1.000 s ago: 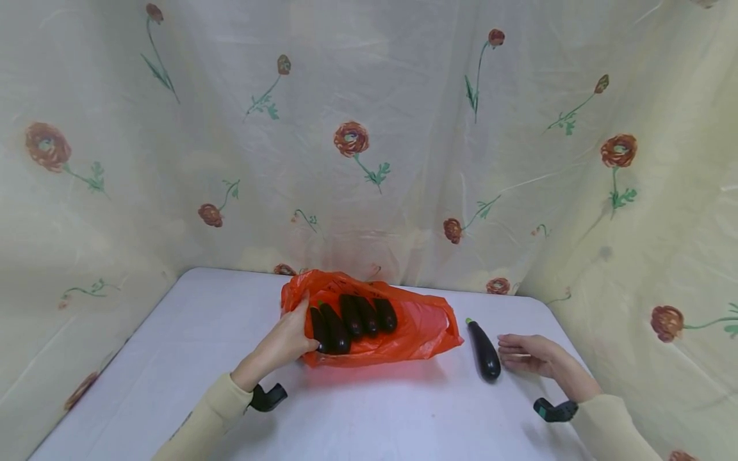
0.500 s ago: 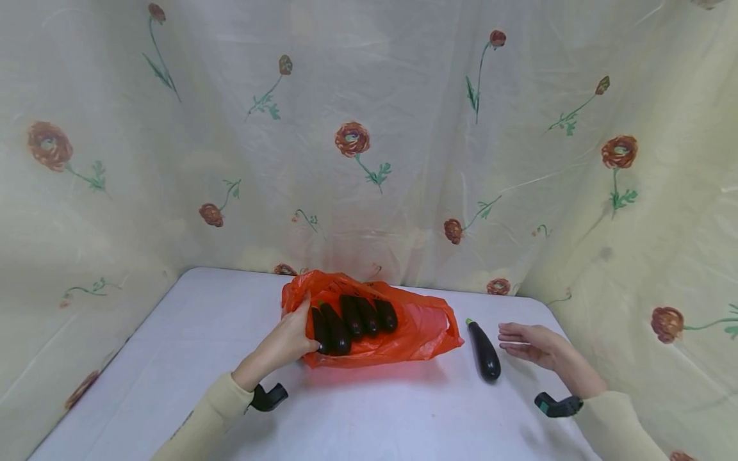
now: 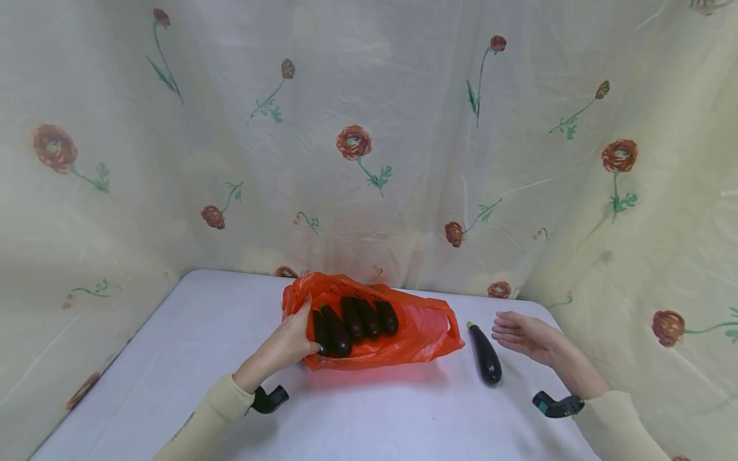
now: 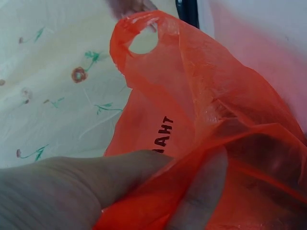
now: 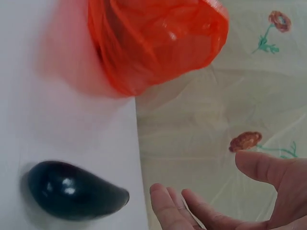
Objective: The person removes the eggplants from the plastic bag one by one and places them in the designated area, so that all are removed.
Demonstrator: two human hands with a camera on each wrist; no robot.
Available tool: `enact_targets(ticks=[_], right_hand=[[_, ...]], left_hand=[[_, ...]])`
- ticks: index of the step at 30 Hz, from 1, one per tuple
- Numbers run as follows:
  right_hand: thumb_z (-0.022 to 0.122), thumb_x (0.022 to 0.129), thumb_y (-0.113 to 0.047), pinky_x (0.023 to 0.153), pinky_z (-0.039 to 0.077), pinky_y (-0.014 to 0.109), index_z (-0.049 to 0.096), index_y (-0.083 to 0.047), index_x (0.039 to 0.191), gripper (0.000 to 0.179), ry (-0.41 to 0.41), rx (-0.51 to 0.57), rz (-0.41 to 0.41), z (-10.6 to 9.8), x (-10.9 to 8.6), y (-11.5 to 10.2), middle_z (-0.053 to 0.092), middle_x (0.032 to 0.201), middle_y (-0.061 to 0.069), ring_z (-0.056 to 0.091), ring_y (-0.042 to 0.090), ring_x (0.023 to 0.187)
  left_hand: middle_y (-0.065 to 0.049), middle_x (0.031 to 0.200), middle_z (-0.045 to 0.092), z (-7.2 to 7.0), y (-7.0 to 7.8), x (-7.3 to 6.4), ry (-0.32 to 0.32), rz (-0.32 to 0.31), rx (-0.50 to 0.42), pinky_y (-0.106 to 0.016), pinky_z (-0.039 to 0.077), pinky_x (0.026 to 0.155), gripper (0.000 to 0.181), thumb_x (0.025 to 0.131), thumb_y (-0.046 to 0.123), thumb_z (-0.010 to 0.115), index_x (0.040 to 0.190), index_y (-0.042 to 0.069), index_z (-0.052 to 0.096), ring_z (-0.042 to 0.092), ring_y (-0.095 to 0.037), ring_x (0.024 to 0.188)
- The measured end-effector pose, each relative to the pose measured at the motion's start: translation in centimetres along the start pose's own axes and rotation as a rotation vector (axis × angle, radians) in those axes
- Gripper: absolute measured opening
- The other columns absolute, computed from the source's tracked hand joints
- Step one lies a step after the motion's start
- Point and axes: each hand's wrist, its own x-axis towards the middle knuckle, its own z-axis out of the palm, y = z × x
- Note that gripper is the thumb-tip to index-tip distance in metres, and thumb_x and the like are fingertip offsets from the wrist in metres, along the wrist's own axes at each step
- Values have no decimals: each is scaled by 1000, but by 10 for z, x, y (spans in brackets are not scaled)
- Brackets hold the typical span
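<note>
In the head view, a red plastic bag (image 3: 418, 336) lies on its side with its mouth facing me and several dark eggplants (image 3: 338, 331) inside. My left hand (image 3: 285, 342) grips the left edge of the bag's mouth. The left wrist view has its thumb outside and a finger (image 4: 204, 191) showing through the thin plastic. A single eggplant (image 3: 485, 354) rests on the table to the right of the bag, green stem end pointing away. Just right of it hovers my right hand (image 3: 527, 336), fingers extended, holding nothing. In the right wrist view its thumb and fingers are spread apart.
A white table (image 3: 369, 416) carries everything. Behind it and along both sides hangs a pale curtain (image 3: 392, 128) printed with red flowers. One bag handle loop (image 4: 144, 21) stands up in the left wrist view.
My right hand has risen slightly away from the single eggplant, its fingers straighter. The left hand, bag and eggplants stay in place; the head view has tilted a little.
</note>
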Motion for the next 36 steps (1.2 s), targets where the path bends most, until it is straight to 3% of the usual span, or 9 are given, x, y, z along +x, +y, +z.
enact_targets(ticks=[3,7,11,17,26,32,36], right_hand=[[53,99,-30,97,50,36,39,3,137,53,-16,31,-12,7,-5,-7,69,97,1,68,17,96],[55,98,-31,98,48,35,59,-10,114,27,-55,76,-32,15,-12,-16,71,100,0,68,17,99],[55,98,-30,102,44,36,65,-19,101,15,-93,93,-50,24,-20,-24,71,101,-1,68,16,99],[51,100,-28,98,48,36,66,-20,103,17,-102,81,-84,36,-28,-34,72,101,-2,69,16,99],[58,96,-31,100,47,36,64,-16,111,22,-114,52,-99,49,-33,-47,72,103,-1,69,17,102],[56,97,-29,97,49,35,62,-13,115,25,-129,21,-136,57,-37,-55,71,103,-2,69,16,101],[56,98,-28,95,51,34,60,-10,118,27,-134,11,-166,63,-38,-62,71,104,-2,69,18,102]], left_hand=[[-21,144,46,0,-1,-1,2,7,-2,-47,55,87,96,76,-1,76,151,-5,17,57,-32,114],[-23,144,46,0,-2,-2,3,19,14,-45,56,84,95,76,0,77,150,-7,18,58,-30,107],[-23,142,48,0,-2,-2,0,21,21,-42,57,81,96,75,1,77,150,-8,18,59,-28,102],[-22,142,49,0,-2,-1,-9,17,24,-43,56,84,96,75,1,77,150,-8,17,58,-27,103],[-21,141,49,0,-2,-1,2,38,-3,-46,55,85,98,73,-2,77,151,-5,16,58,-29,107],[-21,141,49,-1,-2,-2,-4,22,0,-41,58,79,99,74,-1,76,152,-5,15,58,-27,98],[-21,134,54,-1,-1,-1,-12,16,9,-32,57,65,98,74,-1,76,151,-6,15,58,-23,86]])
